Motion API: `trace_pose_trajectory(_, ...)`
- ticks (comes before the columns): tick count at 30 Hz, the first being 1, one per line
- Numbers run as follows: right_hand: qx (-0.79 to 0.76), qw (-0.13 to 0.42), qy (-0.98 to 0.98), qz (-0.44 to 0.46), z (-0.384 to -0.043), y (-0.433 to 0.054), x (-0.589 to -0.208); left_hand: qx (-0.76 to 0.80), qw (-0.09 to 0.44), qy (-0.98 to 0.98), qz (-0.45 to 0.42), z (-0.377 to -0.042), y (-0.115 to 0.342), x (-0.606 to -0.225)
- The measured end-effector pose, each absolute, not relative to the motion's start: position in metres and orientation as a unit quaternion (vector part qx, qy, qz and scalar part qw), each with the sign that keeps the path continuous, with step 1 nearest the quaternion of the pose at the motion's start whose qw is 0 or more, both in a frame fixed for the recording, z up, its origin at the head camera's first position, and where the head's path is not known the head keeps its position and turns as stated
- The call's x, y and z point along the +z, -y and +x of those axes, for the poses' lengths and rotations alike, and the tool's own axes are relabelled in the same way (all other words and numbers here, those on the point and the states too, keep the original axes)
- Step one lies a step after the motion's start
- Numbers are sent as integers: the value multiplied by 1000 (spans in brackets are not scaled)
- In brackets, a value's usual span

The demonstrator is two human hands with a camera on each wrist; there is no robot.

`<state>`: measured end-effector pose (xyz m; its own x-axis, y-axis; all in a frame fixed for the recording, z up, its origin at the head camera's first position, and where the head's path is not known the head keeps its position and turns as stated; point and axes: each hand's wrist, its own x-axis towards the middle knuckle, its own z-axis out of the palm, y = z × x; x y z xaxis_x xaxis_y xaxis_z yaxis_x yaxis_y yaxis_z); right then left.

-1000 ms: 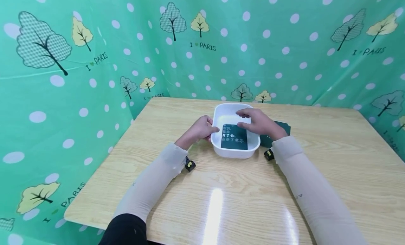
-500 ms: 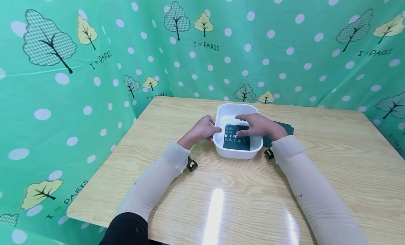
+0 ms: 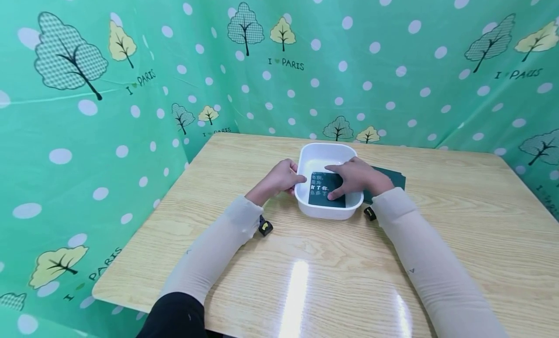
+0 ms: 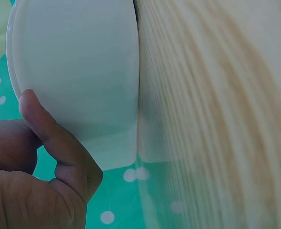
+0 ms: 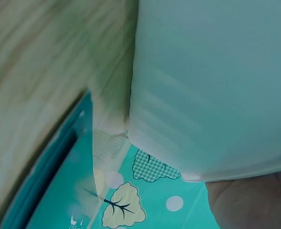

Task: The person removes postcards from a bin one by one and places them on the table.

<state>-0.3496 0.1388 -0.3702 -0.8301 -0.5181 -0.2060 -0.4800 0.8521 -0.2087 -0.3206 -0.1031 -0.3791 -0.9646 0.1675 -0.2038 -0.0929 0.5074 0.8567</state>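
Note:
A white plastic basin [image 3: 329,212] stands on the table, with a dark green card [image 3: 318,198] bearing white writing inside. My left hand [image 3: 281,177] grips the basin's left rim, thumb over the edge and fingers outside. The left wrist view shows the left thumb [image 4: 50,124] on the rim. My right hand [image 3: 355,175] reaches over the right rim into the basin. Its thumb and forefinger are spread apart over the card, the thumb at its near part. Whether they touch the card cannot be told. In the right wrist view the basin wall [image 5: 212,86] hides most of that hand.
More dark green cards [image 3: 396,177] lie on the wooden table [image 3: 458,207] just right of the basin, partly behind the right hand. A green patterned curtain [image 3: 384,47] hangs behind and to the left. Black straps with small buckles [image 3: 265,226] hang at the wrists.
My right hand has lowered over the card, its thumb moving nearer and the gap between thumb and forefinger widening. The left hand keeps its grip on the rim. The head view has shifted slightly.

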Motion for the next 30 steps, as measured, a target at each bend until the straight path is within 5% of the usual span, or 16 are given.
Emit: trace_pose_trajectory(30,-269,43,-926,-262,-344,-144,-362,513,129,-848,24,-319,103,-378)
